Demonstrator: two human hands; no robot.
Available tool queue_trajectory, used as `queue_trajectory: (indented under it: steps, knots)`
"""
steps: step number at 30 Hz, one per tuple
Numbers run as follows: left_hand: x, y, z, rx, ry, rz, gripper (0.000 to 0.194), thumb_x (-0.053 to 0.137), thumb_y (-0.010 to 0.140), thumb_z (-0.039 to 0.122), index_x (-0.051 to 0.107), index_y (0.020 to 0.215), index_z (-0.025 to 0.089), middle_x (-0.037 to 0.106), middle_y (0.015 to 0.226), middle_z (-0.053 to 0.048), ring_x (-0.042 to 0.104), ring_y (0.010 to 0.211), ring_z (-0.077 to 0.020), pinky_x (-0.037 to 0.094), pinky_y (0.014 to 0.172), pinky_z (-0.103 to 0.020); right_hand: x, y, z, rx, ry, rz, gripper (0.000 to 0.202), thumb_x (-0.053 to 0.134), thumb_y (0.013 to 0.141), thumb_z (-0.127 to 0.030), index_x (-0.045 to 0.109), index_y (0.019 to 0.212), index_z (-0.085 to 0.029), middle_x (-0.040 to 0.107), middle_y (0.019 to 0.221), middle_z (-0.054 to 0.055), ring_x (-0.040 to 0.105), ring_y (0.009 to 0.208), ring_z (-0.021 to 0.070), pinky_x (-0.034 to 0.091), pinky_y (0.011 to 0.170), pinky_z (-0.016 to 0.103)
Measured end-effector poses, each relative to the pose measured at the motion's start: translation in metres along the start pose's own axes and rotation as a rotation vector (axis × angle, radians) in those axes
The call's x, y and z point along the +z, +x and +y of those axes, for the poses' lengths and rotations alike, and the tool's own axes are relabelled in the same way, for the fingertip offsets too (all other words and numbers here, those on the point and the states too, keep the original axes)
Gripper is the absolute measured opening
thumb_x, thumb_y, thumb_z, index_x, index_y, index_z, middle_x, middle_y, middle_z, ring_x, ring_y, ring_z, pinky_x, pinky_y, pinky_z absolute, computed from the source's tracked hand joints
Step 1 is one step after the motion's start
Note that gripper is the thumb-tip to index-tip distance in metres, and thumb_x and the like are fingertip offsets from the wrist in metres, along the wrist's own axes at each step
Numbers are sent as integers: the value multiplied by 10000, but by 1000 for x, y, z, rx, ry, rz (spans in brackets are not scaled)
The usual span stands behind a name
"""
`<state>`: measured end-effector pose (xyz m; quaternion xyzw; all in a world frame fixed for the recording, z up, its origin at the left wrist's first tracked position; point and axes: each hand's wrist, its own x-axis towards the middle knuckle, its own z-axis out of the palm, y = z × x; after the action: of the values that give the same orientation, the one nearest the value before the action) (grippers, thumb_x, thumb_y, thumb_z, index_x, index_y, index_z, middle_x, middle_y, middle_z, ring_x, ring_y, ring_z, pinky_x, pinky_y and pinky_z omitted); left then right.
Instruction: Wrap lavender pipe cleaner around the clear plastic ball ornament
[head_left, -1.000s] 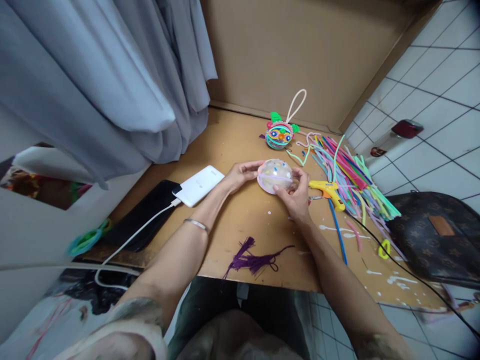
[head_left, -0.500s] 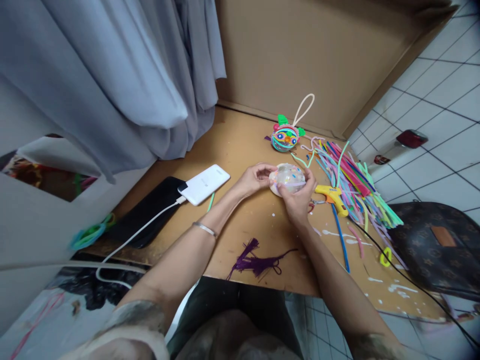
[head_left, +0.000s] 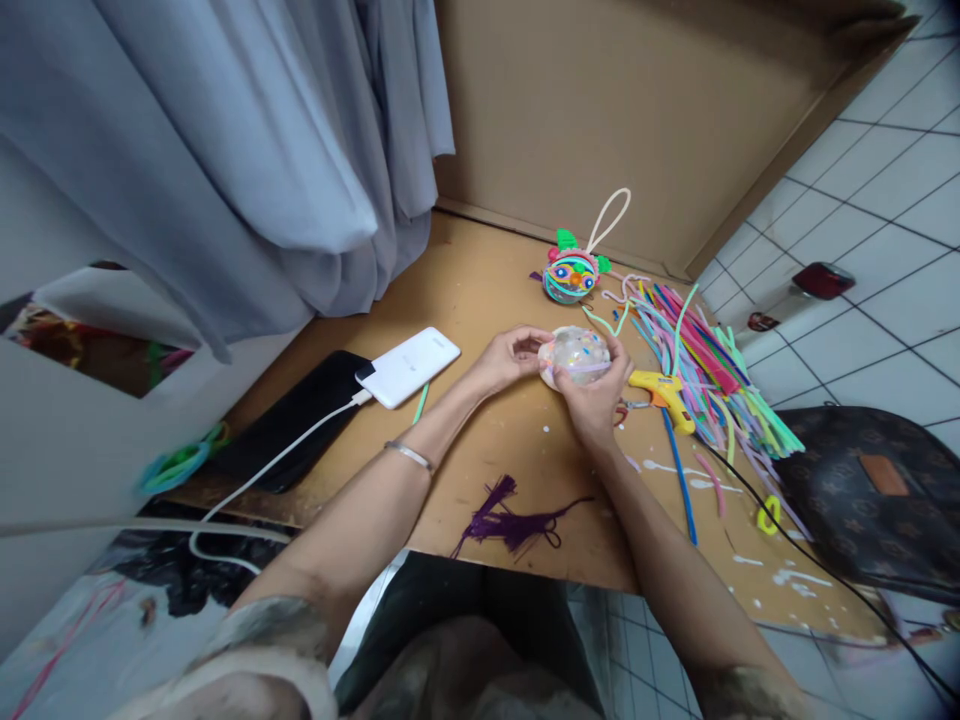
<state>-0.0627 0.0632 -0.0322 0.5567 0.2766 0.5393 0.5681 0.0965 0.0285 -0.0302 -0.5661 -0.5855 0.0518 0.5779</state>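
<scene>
Between my two hands is a clear plastic ball (head_left: 579, 350) with coloured dots and a pale lilac strip across its side. My left hand (head_left: 514, 357) pinches its left edge with bent fingers. On the other side, my right hand (head_left: 600, 390) grips it, thumb along the front and fingers around the right edge. A yellow glue gun (head_left: 666, 395) lies just right of my right hand, with scissors (head_left: 627, 408) partly hidden beside it. Behind the ball sits a decorated ball with eyes, green ears (head_left: 570, 276) and a cream loop.
Many coloured pipe cleaners (head_left: 705, 350) are heaped at the right, near a brown patterned bag (head_left: 862, 500). Purple tassels (head_left: 510, 525) lie at the front edge. A white power bank (head_left: 409, 367) with a cable rests partly on a black case (head_left: 300, 425). Cardboard (head_left: 600, 110) stands behind.
Hardly anything differs. Both hands keep their hold on the clear ball, and the view has shifted very slightly.
</scene>
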Motion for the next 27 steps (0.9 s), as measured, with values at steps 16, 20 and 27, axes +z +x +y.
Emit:
queue_trajectory:
  steps: [16,20,27]
  knots:
    - [5,1,-9,-57,-64,-22,682,926,555,386,599,1101,140,661,1222,-153,645,1109,-256,487,1023,-467,-2,6,13,-28,84,-87,854,756,600,-419,405,1353,-221,469,1332,132,520,1257,327,419,1097,557]
    - [6,1,-9,-49,-66,-7,676,941,526,381,609,1065,145,674,1209,-143,655,1077,-240,490,1017,-455,-3,7,12,-27,89,-99,860,749,603,-408,394,1361,-212,476,1346,140,522,1264,323,413,1106,546]
    - [13,-3,-2,-81,-51,37,670,943,524,365,613,1062,140,662,1260,-149,674,965,-187,527,956,-415,-1,7,13,-43,54,-70,862,742,598,-394,390,1362,-207,476,1360,149,514,1281,325,422,1101,539]
